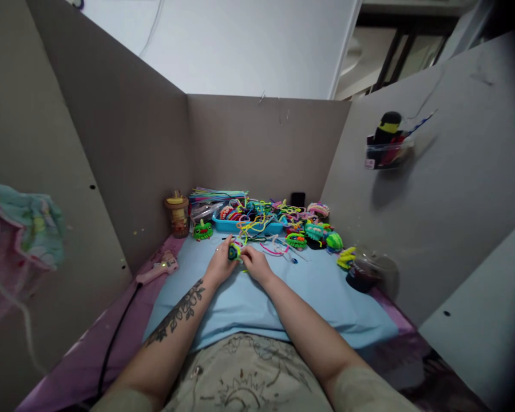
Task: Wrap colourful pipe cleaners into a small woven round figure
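Observation:
My left hand (pixel 221 264) is closed around a small green and dark fuzzy piece (pixel 233 252), which looks made of pipe cleaners. Against its right side, my right hand (pixel 256 264) has its fingertips pinched together; whatever is between them is too small to make out. Just beyond my hands, a blue tray (pixel 257 228) overflows with tangled pipe cleaners in many colours. A pink and white pipe cleaner (pixel 275 249) lies on the blue cloth (pixel 292 292) to the right. Left of the tray sits a green fuzzy frog-like figure (pixel 203 230).
A pink glue gun (pixel 158 269) with a black cord lies at left, near a lidded cup (pixel 177 214). Several fuzzy pieces, including a green striped ball (pixel 334 241), rest at right, before a dark tub (pixel 363 274). Grey panels (pixel 266 143) enclose the table; a clear holder (pixel 388 154) hangs at right.

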`<state>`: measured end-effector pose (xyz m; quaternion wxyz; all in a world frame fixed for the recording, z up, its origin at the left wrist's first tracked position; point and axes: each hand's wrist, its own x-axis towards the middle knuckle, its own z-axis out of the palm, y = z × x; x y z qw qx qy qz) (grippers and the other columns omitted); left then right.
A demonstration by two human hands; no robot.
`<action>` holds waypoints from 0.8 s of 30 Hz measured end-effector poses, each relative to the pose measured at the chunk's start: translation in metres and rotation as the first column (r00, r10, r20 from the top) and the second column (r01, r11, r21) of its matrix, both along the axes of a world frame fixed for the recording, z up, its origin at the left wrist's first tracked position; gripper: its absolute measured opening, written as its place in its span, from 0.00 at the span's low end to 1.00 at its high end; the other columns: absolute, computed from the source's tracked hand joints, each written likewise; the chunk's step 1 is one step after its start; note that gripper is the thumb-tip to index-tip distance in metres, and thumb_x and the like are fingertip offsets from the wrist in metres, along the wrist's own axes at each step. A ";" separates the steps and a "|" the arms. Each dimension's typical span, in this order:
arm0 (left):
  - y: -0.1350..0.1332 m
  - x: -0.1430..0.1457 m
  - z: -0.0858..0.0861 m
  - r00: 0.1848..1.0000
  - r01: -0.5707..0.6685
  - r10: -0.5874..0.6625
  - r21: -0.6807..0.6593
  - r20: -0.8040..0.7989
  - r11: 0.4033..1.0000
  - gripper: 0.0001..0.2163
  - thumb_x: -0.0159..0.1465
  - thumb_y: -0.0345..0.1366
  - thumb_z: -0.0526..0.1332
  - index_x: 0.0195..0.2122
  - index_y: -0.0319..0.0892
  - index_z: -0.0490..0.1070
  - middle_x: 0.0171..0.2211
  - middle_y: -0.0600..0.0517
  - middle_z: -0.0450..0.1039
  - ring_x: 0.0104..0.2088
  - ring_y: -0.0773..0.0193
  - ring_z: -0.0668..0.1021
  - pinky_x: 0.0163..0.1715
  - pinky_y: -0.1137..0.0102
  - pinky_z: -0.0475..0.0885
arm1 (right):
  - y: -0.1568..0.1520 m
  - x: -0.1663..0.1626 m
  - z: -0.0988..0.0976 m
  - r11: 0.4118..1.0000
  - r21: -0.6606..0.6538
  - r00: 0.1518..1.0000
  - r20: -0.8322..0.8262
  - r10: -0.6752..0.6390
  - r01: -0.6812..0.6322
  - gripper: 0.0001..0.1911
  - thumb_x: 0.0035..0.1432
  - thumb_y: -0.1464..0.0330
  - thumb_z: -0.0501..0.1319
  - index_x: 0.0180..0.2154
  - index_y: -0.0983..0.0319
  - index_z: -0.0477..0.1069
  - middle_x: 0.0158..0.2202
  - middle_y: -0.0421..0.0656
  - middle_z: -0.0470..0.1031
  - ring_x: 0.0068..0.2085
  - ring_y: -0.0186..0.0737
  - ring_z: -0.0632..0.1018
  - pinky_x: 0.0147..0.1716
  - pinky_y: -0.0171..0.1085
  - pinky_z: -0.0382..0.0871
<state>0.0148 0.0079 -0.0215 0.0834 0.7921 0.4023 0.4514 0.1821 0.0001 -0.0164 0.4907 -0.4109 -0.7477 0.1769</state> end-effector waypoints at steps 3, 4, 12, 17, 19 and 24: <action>0.000 0.001 -0.001 1.000 0.003 -0.003 -0.006 0.002 1.000 0.39 0.54 0.29 0.62 0.66 0.41 0.46 0.57 0.40 0.65 0.57 0.51 0.69 0.57 0.53 0.64 | -0.001 0.000 0.000 1.000 0.015 1.000 0.013 0.008 -0.008 0.05 0.56 0.71 0.55 0.30 0.59 0.69 0.27 0.39 0.73 0.30 0.38 0.72 0.33 0.35 0.65; 0.000 0.001 -0.001 1.000 0.003 -0.003 -0.006 0.003 1.000 0.38 0.54 0.29 0.62 0.66 0.41 0.46 0.56 0.40 0.66 0.57 0.51 0.69 0.57 0.54 0.64 | -0.001 -0.001 0.000 1.000 0.021 1.000 0.018 0.012 -0.012 0.05 0.56 0.71 0.55 0.30 0.59 0.69 0.27 0.39 0.72 0.30 0.37 0.72 0.33 0.35 0.65; 0.000 -0.002 0.000 0.998 0.055 -0.055 0.003 0.023 0.998 0.37 0.53 0.24 0.59 0.65 0.41 0.49 0.57 0.40 0.65 0.58 0.51 0.68 0.58 0.52 0.63 | -0.001 0.000 0.002 0.989 0.103 0.994 -0.034 -0.107 0.110 0.10 0.51 0.71 0.62 0.39 0.59 0.71 0.42 0.46 0.68 0.47 0.46 0.70 0.49 0.45 0.65; 0.001 0.000 -0.002 0.994 0.099 -0.098 -0.007 0.054 0.995 0.38 0.54 0.24 0.59 0.65 0.43 0.48 0.56 0.42 0.67 0.57 0.53 0.70 0.58 0.53 0.64 | 0.002 0.002 0.000 0.990 0.096 0.994 -0.018 -0.103 0.105 0.06 0.49 0.71 0.64 0.33 0.58 0.74 0.50 0.48 0.65 0.55 0.50 0.65 0.58 0.52 0.56; 0.001 0.000 -0.002 0.992 0.116 -0.114 -0.019 0.062 0.993 0.38 0.54 0.24 0.59 0.65 0.42 0.47 0.56 0.41 0.67 0.57 0.54 0.70 0.58 0.54 0.64 | 0.003 0.002 -0.001 0.993 0.080 0.996 -0.015 -0.086 0.087 0.04 0.50 0.72 0.64 0.31 0.59 0.74 0.55 0.48 0.63 0.58 0.51 0.63 0.59 0.53 0.55; -0.002 0.000 0.001 0.984 0.163 -0.159 -0.050 0.076 0.985 0.39 0.55 0.24 0.59 0.66 0.42 0.44 0.59 0.40 0.65 0.60 0.55 0.68 0.59 0.55 0.63 | 0.003 0.000 0.000 0.998 0.036 0.999 -0.020 -0.048 0.048 0.03 0.51 0.72 0.61 0.27 0.60 0.72 0.57 0.49 0.64 0.59 0.52 0.63 0.58 0.53 0.55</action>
